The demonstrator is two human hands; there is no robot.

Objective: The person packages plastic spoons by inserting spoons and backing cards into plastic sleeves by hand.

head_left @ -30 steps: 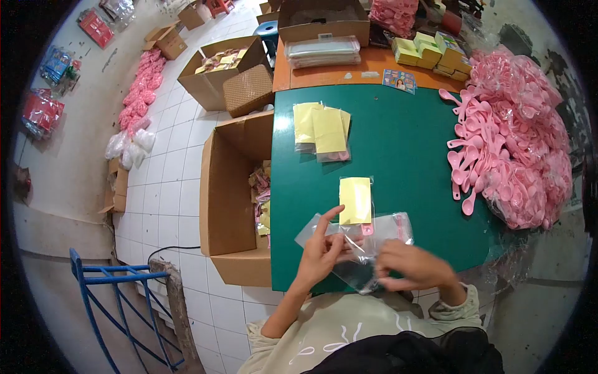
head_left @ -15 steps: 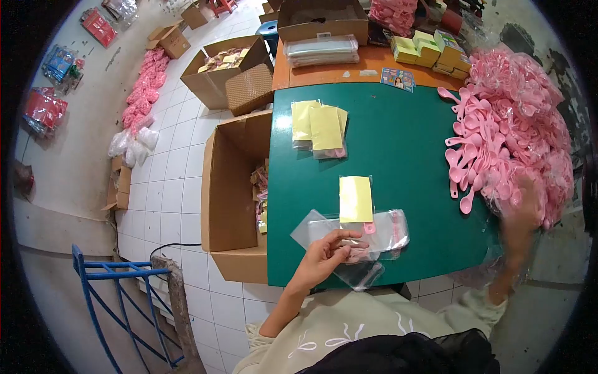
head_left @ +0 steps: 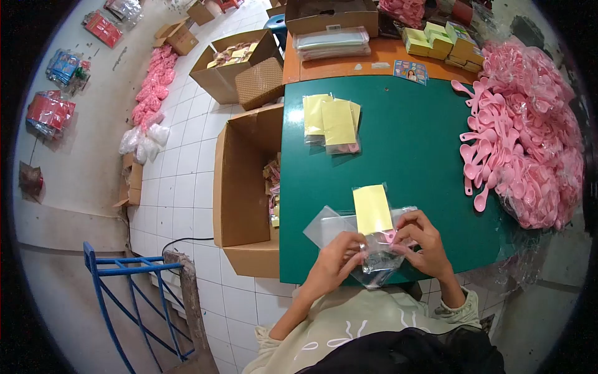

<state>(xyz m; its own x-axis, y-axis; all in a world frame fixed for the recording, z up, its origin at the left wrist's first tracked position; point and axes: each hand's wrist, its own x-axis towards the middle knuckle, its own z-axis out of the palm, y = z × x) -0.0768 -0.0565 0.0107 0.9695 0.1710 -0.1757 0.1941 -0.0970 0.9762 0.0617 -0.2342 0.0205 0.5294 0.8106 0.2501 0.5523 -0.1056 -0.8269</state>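
Observation:
A clear plastic bag (head_left: pixel 378 258) with a yellow card (head_left: pixel 374 209) in it lies at the near edge of the green table. At the card's lower end shows a bit of a pink spoon (head_left: pixel 390 237), the rest of it hidden. My left hand (head_left: pixel 338 260) pinches the bag on its left side. On the other side my right hand (head_left: pixel 425 246) has its thumb and fingers closed on the bag's edge, beside the pink piece. More empty clear bags (head_left: pixel 329 225) lie beneath.
Filled bags with yellow cards (head_left: pixel 339 121) lie farther back on the green table (head_left: pixel 417 143). Loose pink spoons (head_left: pixel 492 137) and bagged ones (head_left: pixel 529 87) are heaped at the right. An open cardboard box (head_left: pixel 246 168) stands left of the table; card stacks (head_left: pixel 439 40) sit behind.
My right hand has come from the spoon heap at the right to the bag in front of me. My left hand now pinches the bag. The whole view has shifted slightly.

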